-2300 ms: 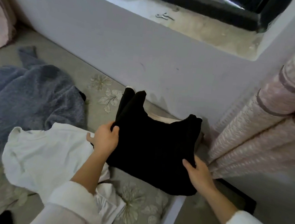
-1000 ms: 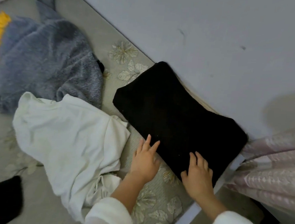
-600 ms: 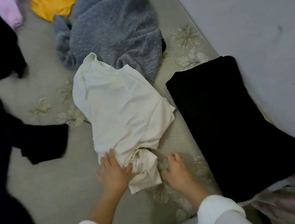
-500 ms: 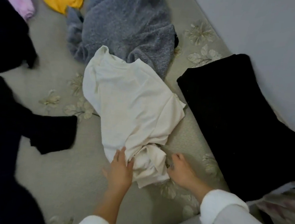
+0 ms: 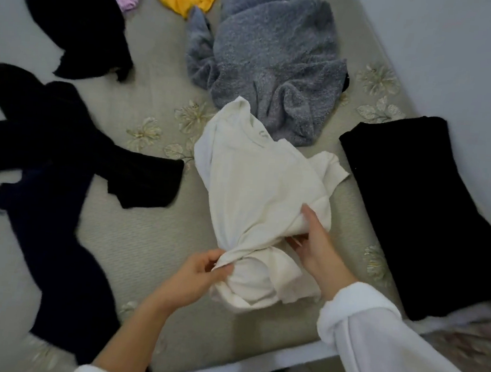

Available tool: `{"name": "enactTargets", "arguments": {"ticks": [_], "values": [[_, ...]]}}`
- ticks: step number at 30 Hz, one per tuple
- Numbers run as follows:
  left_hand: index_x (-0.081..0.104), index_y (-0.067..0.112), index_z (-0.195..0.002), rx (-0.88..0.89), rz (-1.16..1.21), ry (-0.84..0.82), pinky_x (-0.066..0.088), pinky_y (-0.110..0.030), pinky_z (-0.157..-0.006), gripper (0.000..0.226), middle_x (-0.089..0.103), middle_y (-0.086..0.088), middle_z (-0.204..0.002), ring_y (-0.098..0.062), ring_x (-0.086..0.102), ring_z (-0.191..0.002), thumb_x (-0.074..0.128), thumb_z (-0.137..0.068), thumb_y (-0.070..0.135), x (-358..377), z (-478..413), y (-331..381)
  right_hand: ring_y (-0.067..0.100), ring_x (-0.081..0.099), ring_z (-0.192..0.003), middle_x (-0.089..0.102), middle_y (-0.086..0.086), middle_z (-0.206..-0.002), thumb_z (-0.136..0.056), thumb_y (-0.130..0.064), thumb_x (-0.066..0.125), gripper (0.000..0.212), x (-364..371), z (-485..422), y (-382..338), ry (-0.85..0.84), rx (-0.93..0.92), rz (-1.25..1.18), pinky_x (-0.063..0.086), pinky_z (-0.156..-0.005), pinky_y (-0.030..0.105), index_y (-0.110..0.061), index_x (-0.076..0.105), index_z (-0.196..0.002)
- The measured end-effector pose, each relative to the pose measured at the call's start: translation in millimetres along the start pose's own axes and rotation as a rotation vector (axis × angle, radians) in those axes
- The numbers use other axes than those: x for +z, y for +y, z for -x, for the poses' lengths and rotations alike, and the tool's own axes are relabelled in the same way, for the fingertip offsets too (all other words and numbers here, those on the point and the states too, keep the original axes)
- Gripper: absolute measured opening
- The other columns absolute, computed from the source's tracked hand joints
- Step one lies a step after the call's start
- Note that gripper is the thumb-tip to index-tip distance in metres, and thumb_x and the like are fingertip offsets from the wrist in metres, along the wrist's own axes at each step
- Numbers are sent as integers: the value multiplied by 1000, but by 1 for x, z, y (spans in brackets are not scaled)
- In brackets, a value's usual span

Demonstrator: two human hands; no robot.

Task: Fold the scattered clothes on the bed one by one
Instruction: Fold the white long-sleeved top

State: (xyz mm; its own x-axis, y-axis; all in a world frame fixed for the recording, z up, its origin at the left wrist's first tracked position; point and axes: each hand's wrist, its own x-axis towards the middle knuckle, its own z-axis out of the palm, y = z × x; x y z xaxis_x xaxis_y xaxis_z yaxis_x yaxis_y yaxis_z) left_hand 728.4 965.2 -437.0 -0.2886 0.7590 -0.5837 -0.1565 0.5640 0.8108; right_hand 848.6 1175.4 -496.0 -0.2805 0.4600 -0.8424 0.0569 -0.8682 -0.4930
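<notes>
Pale floral bedspread (image 5: pixel 145 236), crumpled white top (image 5: pixel 253 186) mid-bed near the front edge, left hand (image 5: pixel 198 273) pinching its bunched hem, right hand (image 5: pixel 313 245) gripping a fold on its right side, folded black piece (image 5: pixel 414 215) flat to the right, fuzzy grey sweater (image 5: pixel 272 63) just behind

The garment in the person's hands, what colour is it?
Plain off-white; the garment shows best in the head view.

Home bedroom: bed (image 5: pixel 150 237) with clothes (image 5: pixel 273 54)
</notes>
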Motion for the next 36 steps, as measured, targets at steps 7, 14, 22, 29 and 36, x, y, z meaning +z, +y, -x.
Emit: {"name": "enactTargets", "arguments": {"ticks": [7,14,22,29,36], "values": [[70,18,-111,-248,-321,-510,43,-36,-103,23,68,0,-113,-15,61,-108,64,-89,17,-28,58,-74,19,57,-84,62,5,-92,-81,1,54,20,51,77,46,-187,-327,785,47,-69,24,-8,61,-98],[50,19,-136,-366,-116,170,49,-30,-82,40,58,3,-121,-13,58,-103,46,-98,31,-69,51,-82,10,41,-72,49,-7,-70,-76,1,54,21,-3,120,112,-558,7,1363,30,-64,25,-16,51,-64],[42,12,-137,-440,172,169,51,-33,-77,54,51,-11,-135,-25,56,-110,66,-89,22,-11,18,-68,3,57,-83,63,-13,-92,-77,-7,64,35,-14,114,97,-642,339,1471,48,-68,14,-23,71,-108],[76,17,-90,-227,185,-34,53,-25,-85,13,73,2,-96,-14,66,-94,73,-81,8,6,24,-59,17,63,-88,69,7,-101,-91,-31,57,28,16,76,53,-150,76,903,50,-74,26,-8,66,-104],[77,31,-99,-325,32,-384,44,-16,-95,42,66,16,-119,-4,54,-115,52,-85,0,-7,16,-41,17,59,-85,64,5,-90,-82,2,61,15,44,59,85,-196,-87,1044,46,-68,20,-5,65,-94]]}}
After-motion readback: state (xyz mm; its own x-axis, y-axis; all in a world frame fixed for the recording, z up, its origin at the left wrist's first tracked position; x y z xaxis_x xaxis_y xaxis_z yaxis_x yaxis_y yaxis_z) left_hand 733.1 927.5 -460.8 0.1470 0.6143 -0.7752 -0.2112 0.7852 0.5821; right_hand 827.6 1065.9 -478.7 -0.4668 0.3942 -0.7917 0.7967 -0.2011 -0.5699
